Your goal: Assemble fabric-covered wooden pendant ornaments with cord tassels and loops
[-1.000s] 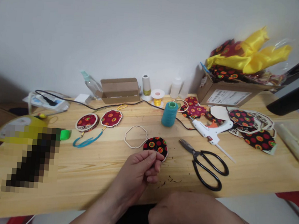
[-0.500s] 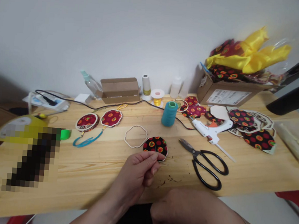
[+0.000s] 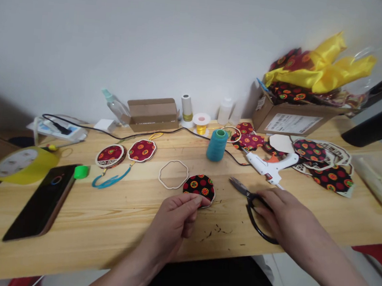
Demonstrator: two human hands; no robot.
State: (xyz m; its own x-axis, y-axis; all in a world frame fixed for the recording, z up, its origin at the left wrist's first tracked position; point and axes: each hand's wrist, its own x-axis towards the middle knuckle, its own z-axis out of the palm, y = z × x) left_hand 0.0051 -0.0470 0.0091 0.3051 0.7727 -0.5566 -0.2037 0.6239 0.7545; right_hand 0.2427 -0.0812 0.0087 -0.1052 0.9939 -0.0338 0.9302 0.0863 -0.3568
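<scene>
My left hand (image 3: 175,219) is closed in a pinch at the lower edge of a black, flower-patterned fabric-covered piece (image 3: 199,185); the fingers hide part of its rim. Around the black-handled scissors (image 3: 240,186) my right hand (image 3: 292,219) has its fingers curled, covering the upper handle loop. The blades lie on the table, pointing up and left. Left of the black piece is a thin scalloped wooden ring (image 3: 173,188). Dark thread scraps (image 3: 216,229) lie between my hands.
A teal thread cone (image 3: 216,146) and a white glue gun (image 3: 271,167) stand and lie beyond the scissors. On the left are two red fabric pendants (image 3: 142,150), a phone (image 3: 42,202) and yellow tape (image 3: 24,165). A carton of fabric (image 3: 292,120) sits at the back right.
My right hand has moved from the table's front edge up and right onto the scissors' handles. My left hand stays pinched at the black fabric piece.
</scene>
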